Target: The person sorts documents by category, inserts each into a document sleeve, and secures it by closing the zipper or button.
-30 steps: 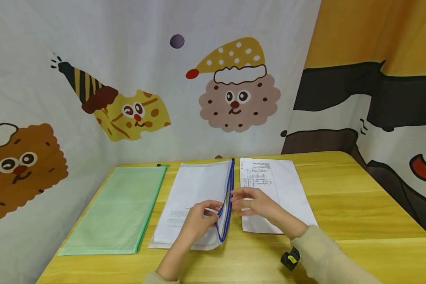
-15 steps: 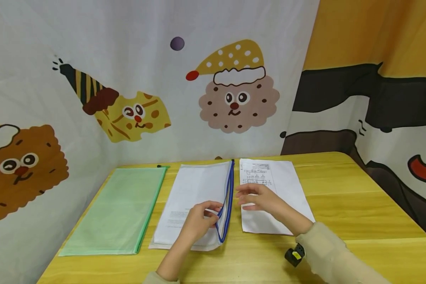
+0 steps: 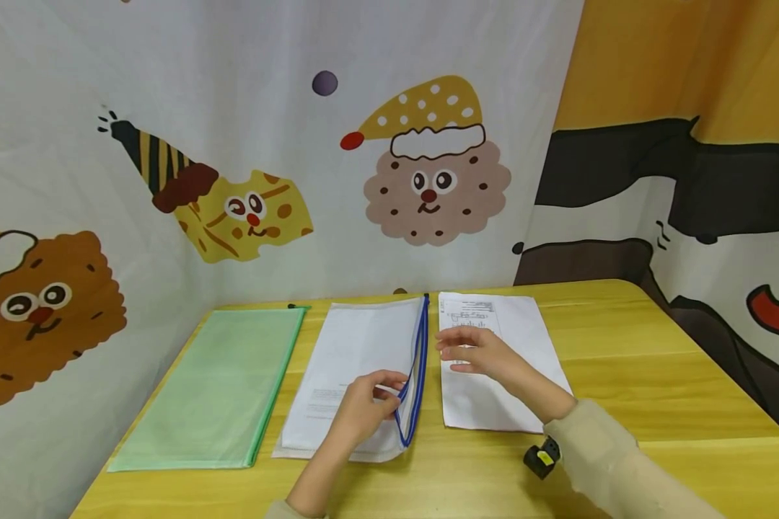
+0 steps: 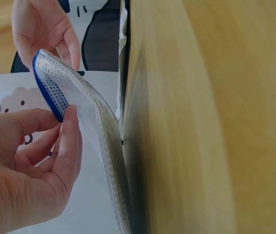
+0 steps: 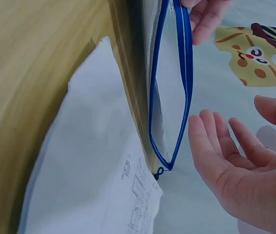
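Observation:
A clear mesh zipper pouch point(image 3: 357, 346) with a blue zipper edge lies mid-table with a printed sheet inside. My left hand point(image 3: 366, 409) pinches the upper lip of its opening between thumb and fingers, so the mouth gapes toward the right. In the left wrist view the blue-edged lip point(image 4: 52, 92) shows between the fingertips. My right hand point(image 3: 483, 355) hovers over the papers point(image 3: 526, 331), fingers loosely bent and holding nothing. The right wrist view shows the gaping blue zipper point(image 5: 187, 73) beside that hand, apart from it.
A green zipper pouch point(image 3: 214, 389) lies at the table's left. The wooden table point(image 3: 649, 375) backs onto a cartoon-print curtain point(image 3: 266, 86). A black wrist device point(image 3: 542, 458) hangs under the right sleeve.
My right hand has moved away from the pouch's mouth, to the right and slightly up, over the papers. The left hand keeps its pinch on the pouch's lip.

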Motion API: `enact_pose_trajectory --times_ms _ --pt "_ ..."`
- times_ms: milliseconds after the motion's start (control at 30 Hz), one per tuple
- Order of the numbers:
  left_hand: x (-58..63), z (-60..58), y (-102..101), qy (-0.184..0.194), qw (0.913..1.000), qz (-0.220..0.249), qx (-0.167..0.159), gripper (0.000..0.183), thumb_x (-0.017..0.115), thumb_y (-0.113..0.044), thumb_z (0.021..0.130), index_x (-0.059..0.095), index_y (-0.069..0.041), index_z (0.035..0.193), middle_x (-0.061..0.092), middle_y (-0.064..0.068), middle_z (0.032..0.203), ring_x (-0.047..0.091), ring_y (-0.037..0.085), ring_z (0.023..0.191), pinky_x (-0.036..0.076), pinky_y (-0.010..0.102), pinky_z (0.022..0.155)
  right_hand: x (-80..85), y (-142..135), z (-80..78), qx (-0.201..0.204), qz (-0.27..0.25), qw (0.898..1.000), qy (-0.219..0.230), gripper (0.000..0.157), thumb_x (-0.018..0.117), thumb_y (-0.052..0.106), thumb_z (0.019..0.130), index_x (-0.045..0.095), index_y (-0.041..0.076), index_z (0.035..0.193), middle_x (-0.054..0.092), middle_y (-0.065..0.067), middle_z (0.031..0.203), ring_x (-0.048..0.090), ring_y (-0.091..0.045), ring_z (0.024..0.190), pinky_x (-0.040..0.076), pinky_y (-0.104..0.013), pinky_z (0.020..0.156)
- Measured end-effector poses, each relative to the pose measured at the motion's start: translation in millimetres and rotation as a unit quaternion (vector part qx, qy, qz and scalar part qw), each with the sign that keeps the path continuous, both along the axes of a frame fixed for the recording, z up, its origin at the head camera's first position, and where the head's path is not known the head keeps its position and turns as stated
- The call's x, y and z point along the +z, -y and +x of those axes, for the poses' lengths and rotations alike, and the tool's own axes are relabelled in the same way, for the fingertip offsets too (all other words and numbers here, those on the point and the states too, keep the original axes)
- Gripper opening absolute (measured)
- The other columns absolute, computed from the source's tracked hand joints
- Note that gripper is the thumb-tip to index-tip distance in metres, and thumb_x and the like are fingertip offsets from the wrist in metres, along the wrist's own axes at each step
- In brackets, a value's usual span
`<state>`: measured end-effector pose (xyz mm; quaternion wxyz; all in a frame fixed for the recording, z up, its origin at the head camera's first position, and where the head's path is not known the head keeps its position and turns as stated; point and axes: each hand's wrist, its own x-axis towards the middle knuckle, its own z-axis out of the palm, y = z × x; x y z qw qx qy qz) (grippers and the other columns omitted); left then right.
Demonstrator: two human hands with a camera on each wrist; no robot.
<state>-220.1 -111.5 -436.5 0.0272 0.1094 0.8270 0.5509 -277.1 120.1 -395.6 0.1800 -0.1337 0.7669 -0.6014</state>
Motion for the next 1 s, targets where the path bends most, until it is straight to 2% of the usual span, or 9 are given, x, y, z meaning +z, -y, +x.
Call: enact_pose_trajectory --times_ms 167,300,500,700,1000 --pt "-0.1 0.4 0 -0.001 1.0000 0.000 0.000 0.031 0.059 0.009 0.082 0.066 -0.001 0.110 0.064 0.011 0.099 0.063 0.017 0.082 0.055 0.021 0.058 4.2 0 -6.1 -0.003 0.010 1.000 -0.012 0.039 0.057 0.015 0.094 0.051 -0.001 0.128 0.058 -0.017 0.122 0.059 -0.023 0.108 0.052 -0.039 0.092" --pt "-0.7 0.1 1 -0.002 1.0000 -0.001 0.000 0.031 0.058 0.009 0.082 0.066 -0.002 0.110 0.064 0.011 0.100 0.063 0.017 0.082 0.055 0.021 0.058 9.4 -1 -11.3 -0.002 0.017 1.000 -0.026 0.040 0.058 0.017 0.094 0.051 -0.001 0.129 0.057 -0.017 0.123 0.057 -0.028 0.113 0.050 -0.041 0.095" --pt "-1.1 -0.5 2 -0.004 1.0000 -0.001 -0.001 0.032 0.059 0.009 0.081 0.066 -0.002 0.110 0.064 0.011 0.099 0.062 0.016 0.080 0.055 0.021 0.057 16.4 2 -24.7 -0.003 0.028 0.998 -0.048 0.041 0.057 0.020 0.094 0.052 0.000 0.129 0.055 -0.018 0.127 0.057 -0.024 0.113 0.048 -0.041 0.097" --pt "0.1 -1.2 2 -0.002 1.0000 0.001 -0.001 0.032 0.059 0.009 0.081 0.066 -0.002 0.110 0.064 0.011 0.100 0.062 0.016 0.080 0.055 0.021 0.057 20.4 7 -43.9 -0.020 0.028 0.997 -0.063 0.040 0.056 0.020 0.095 0.051 -0.001 0.129 0.053 -0.019 0.131 0.052 -0.033 0.120 0.045 -0.044 0.100" --pt "2.0 2.1 5 -0.001 1.0000 0.002 0.003 0.033 0.059 0.009 0.079 0.067 -0.003 0.109 0.065 0.010 0.100 0.062 0.015 0.079 0.055 0.021 0.058 13.8 17 -77.2 -0.052 0.023 0.996 -0.071 0.039 0.052 0.018 0.097 0.049 -0.002 0.130 0.051 -0.020 0.132 0.048 -0.034 0.123 0.041 -0.048 0.104"
